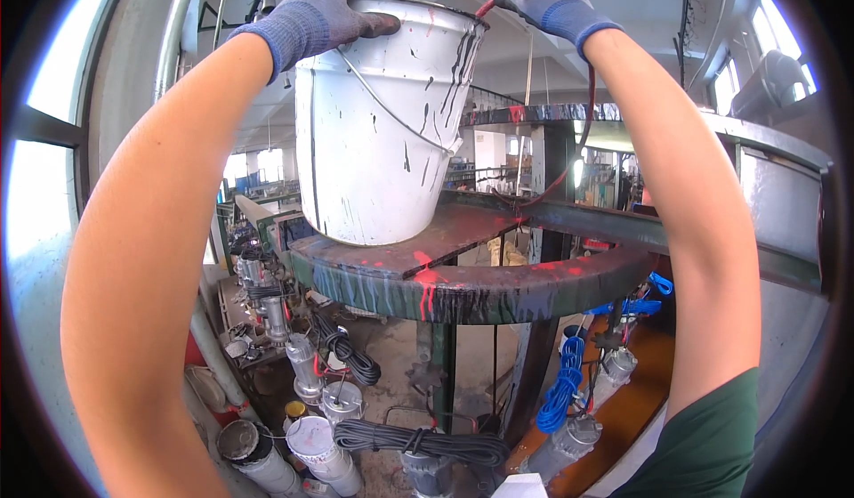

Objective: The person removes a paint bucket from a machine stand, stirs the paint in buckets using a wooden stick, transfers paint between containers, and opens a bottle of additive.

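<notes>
A white metal bucket [369, 151] with black paint drips and a wire handle [382, 106] stands, slightly tilted, on a paint-stained platform [480, 226]. My left hand [327, 19], in a grey-blue knitted glove, is closed on the left side of its rim. At the right of the rim, my gloved right hand [544, 1] pinches a dark red hose [591, 111]. One short red end shows between these fingers and the rim; a longer stretch hangs behind my right forearm and curves down to the platform. What the bucket contains is out of sight.
The platform's curved front edge [480, 302] carries red and black drips. Below stand several metal pumps [304, 364] with coiled black cables [418, 440] and a blue cable coil [562, 387]. White pails [316, 445] are at lower left. A steel beam [605, 222] runs rightward.
</notes>
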{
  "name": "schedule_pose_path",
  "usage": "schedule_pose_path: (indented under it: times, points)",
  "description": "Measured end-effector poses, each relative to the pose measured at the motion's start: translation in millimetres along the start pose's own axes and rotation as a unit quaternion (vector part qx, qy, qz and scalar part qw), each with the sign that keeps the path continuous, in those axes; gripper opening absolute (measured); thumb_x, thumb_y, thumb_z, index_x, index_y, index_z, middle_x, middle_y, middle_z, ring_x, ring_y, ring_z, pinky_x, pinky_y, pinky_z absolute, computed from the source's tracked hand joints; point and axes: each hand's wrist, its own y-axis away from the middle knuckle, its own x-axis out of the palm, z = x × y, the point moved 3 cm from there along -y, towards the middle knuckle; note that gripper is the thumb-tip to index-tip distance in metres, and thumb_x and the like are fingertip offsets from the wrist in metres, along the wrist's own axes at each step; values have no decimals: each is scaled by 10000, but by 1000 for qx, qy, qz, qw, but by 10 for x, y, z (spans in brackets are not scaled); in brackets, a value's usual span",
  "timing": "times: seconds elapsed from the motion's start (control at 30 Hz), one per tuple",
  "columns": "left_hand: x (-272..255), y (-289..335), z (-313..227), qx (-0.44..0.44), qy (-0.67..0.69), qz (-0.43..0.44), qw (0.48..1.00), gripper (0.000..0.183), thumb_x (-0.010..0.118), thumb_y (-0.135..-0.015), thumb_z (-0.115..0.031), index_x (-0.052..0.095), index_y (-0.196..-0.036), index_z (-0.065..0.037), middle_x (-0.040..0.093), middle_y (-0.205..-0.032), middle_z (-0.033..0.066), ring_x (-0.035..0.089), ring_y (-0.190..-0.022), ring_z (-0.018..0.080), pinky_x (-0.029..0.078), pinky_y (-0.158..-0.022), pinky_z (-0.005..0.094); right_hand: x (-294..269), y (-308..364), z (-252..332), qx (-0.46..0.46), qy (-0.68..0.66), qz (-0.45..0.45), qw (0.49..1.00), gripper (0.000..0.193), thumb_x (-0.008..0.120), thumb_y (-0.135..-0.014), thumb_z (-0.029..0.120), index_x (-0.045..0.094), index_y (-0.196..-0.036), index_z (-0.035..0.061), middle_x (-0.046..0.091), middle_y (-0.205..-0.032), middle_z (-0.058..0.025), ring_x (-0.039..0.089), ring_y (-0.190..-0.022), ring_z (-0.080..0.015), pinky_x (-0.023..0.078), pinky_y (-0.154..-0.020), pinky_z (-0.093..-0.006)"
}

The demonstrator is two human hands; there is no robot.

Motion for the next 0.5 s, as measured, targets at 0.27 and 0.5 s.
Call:
schedule_pose_path:
  times: [0.27,0.5]
  points:
    - [-11,27,55,-15,-41,5,999,963,759,-791,-688,581,-1420,19,685,-1281,242,668,-1210,345,509,-1088,404,212,-337,-213,132,7,-44,990,363,543,-1023,425,711,-1193,152,734,-1112,-154,689,-1060,-370,534,-923,-490]
    - [121,0,320,-41,3,-16,999,743,785,-885,-536,623,-1339,30,735,-968,137,682,-735,143,581,-711,291,-12,-128,-648,198,4,-16,980,347,536,-1027,356,683,-1278,166,720,-1213,-140,674,-1137,-353,522,-976,-478]
